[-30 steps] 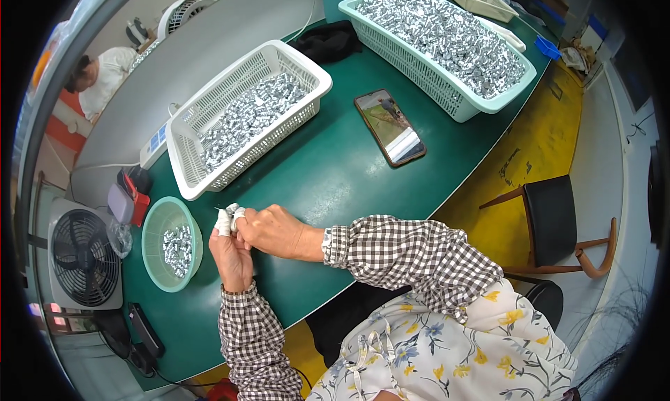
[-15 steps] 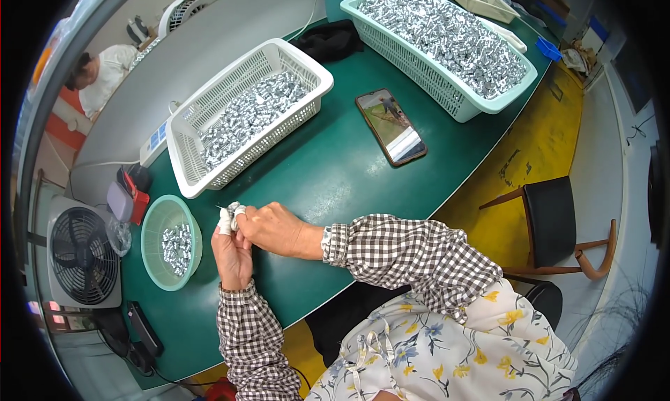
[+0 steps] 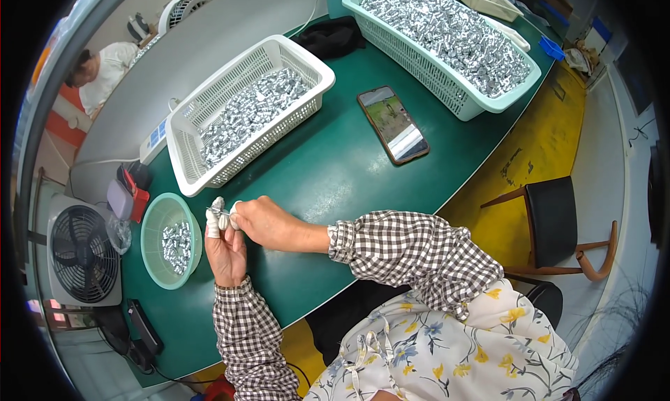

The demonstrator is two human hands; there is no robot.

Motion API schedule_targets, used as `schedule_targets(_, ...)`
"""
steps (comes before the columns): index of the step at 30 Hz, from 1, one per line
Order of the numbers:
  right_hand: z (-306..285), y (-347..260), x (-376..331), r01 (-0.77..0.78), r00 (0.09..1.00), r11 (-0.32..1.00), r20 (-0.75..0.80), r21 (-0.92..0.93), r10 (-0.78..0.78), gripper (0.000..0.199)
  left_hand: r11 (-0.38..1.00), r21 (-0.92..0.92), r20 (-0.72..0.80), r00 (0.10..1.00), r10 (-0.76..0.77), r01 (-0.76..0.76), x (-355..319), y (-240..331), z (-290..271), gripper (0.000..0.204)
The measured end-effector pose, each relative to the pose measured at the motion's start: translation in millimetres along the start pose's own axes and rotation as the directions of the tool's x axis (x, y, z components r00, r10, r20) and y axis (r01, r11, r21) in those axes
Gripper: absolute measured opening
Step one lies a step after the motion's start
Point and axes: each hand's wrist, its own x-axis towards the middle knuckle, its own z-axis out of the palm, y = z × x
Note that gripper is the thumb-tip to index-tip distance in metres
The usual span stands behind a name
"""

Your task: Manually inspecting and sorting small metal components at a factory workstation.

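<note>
My left hand (image 3: pixel 227 256), white coverings on its fingertips, pinches a small silver metal part (image 3: pixel 217 210) just right of the green bowl. My right hand (image 3: pixel 271 224) meets it from the right, its fingers closed at the same spot; a white covering shows on a fingertip there too. What the right fingers grip is too small and hidden to make out. Beside the left hand, the pale green bowl (image 3: pixel 197 244) holds loose silver metal parts (image 3: pixel 177 248). Behind the hands stands a white plastic basket (image 3: pixel 183 180) with a layer of similar parts (image 3: pixel 255 111).
A mint green basket (image 3: pixel 457 106) heaped with metal parts stands at the far right of the green table (image 3: pixel 317 171). A phone (image 3: pixel 393 125) lies between the baskets. At the left are a fan (image 3: pixel 84 254) and a red container (image 3: pixel 137 195). Another person (image 3: pixel 112 73) sits beyond the partition.
Both hands have shifted slightly left and the left fingers have opened out a little, so the silver part shows more between them. The picture on the phone differs.
</note>
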Motion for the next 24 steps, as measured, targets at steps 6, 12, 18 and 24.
schedule_targets(6,-16,-6,4,-0.524,0.851,0.664,0.317,0.534,0.418,0.018,0.984,0.176,-0.095,0.995,-0.021,0.038,-3,-4,11,0.032)
schedule_targets(12,-27,-4,7,-0.675,0.732,0.267,0.581,0.688,0.355,0.024,0.993,0.121,-0.078,0.997,0.006,0.003,-3,-8,4,0.032)
schedule_targets(18,-12,-1,3,-0.102,0.994,0.963,0.057,0.249,0.091,0.015,0.987,0.160,-0.082,0.997,0.001,0.013,-2,-8,13,0.030)
schedule_targets(24,-16,-6,-9,0.163,0.983,0.883,0.148,-0.440,-0.108,0.008,0.981,0.192,-0.132,0.991,0.002,0.024,-4,-6,18,0.029)
